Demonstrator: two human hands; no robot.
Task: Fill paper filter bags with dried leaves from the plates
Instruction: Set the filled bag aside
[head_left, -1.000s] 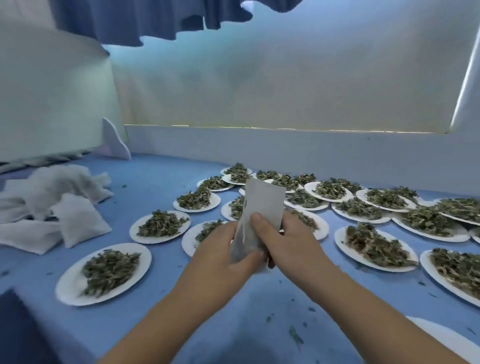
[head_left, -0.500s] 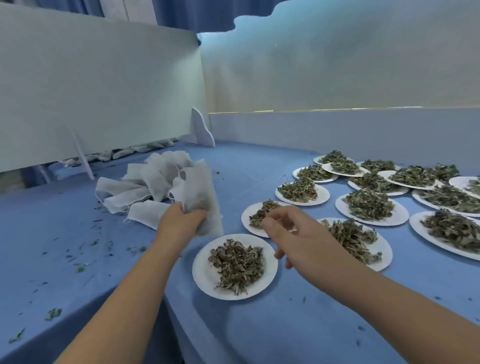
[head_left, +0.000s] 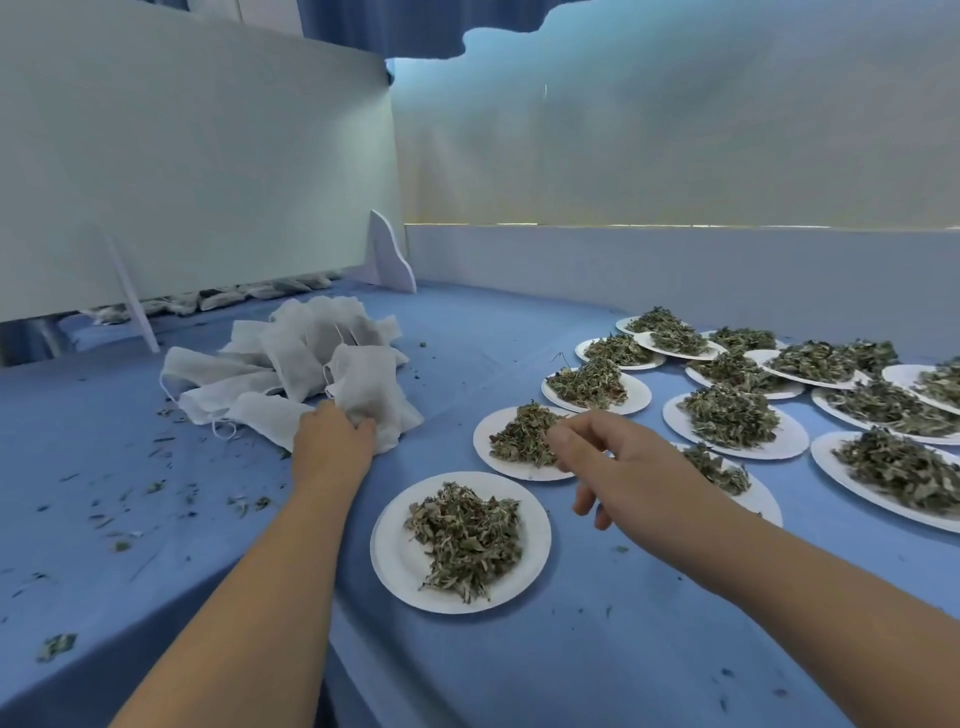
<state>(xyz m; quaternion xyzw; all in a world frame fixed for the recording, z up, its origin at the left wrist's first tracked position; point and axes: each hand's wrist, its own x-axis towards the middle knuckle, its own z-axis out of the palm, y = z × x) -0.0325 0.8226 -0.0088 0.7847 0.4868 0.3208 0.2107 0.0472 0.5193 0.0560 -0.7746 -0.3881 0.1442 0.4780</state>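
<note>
Readable text overall: none.
Print on the round white paper plates (head_left: 395, 548): none legible.
Labels on the white paper filter bags (head_left: 301, 358): none legible.
Signs or numbers on the pale upright boards (head_left: 208, 182): none legible.

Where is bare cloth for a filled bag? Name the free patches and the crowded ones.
Free: the blue cloth between the bag pile and the plates; the near strip before the nearest plate. Near left, only leaf crumbs. Crowded: the right side, plates packed close, some overlapping. Left hand grips one bag.
</note>
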